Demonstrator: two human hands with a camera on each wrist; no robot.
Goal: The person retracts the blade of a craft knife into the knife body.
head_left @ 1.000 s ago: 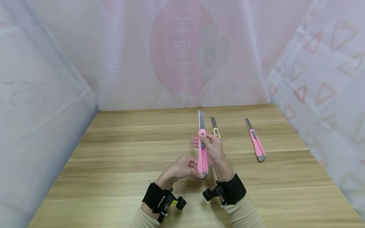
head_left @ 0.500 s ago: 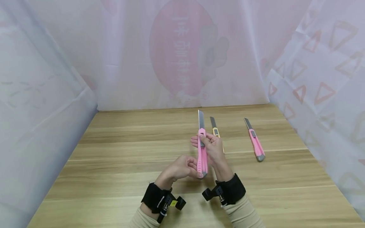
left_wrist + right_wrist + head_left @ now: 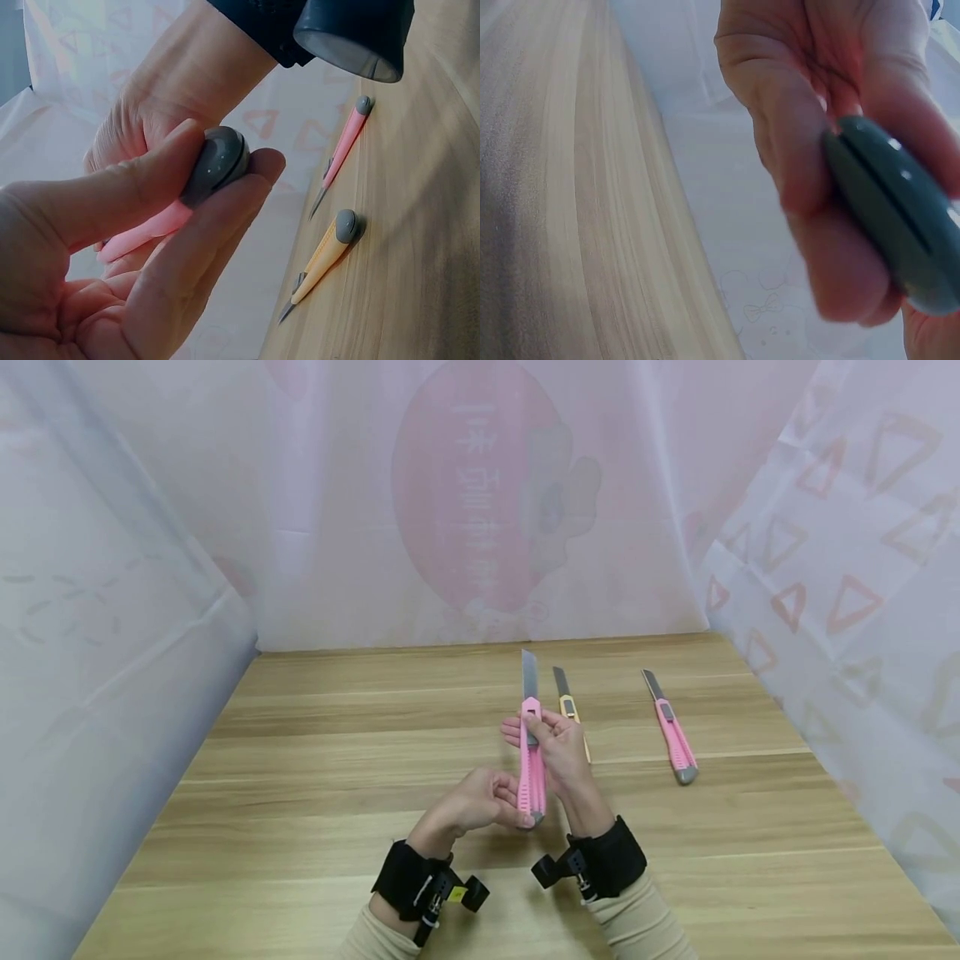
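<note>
Currently the pink utility knife [image 3: 532, 758] is held off the table in both hands, blade [image 3: 529, 674] extended and pointing away from the person. The right hand [image 3: 564, 752] is wrapped round the upper body, with the thumb lying on the slider just below the blade. The left hand [image 3: 475, 802] pinches the grey end cap [image 3: 216, 160] between thumb and forefinger (clearly seen in the left wrist view; blurred in the right wrist one).

Judged step: working the slider or the end cap. To do it well, the rear pinch should be kept firm and square on the cap, so the body is not twisted, and fingers kept behind the blade line. Thumb pressure is best applied along the body, not sideways.

Outward from the grip: a yellow knife [image 3: 567, 704] lies on the wooden table [image 3: 300, 777] just beyond the right hand, partly hidden by it. A second pink knife [image 3: 674, 739] lies further to the right, well apart. Both have blades out, so the held knife should be kept away from them.
</note>
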